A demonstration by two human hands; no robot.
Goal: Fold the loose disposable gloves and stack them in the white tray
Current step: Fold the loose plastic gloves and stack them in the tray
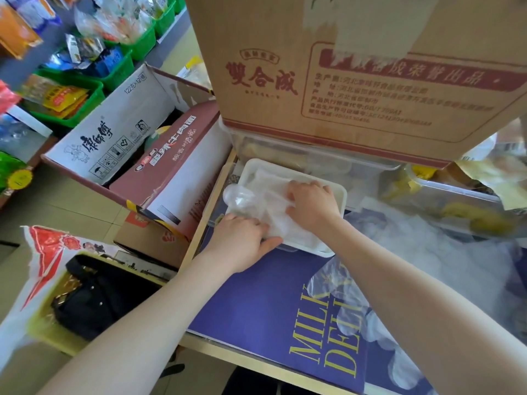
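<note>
1. A large carton (356, 81) is seen at the far side, overhanging clear containers (313, 155) whose contents cannot be made out.
2. The bench (256, 363) is covered by a purple mat (265, 295), cut off at the near edge.
3. Loose gloves (427, 252) are spread in a clear, filmy heap to the right of the tray and down the mat; their number cannot be told, so much of the task is judged to be left.
4. The tray (340, 195) is set at the far left of the mat, just before the containers. A stack of folded gloves (273, 201) is already laid in it, so part of the task is judged done; how many lie there cannot be counted.
5. The right hand (312, 203) is laid on the stack, fingers bent down against the top glove; whether its grip pinches the film or only presses cannot be told.
6. The left hand (242, 240) is held at the tray's near left corner, thumb out along the near rim; its fingertips are hidden under the film, so that grip cannot be told either.
7. A clear rounded piece (236, 196) lies at the tray's left rim; what it is cannot be made out.
</note>
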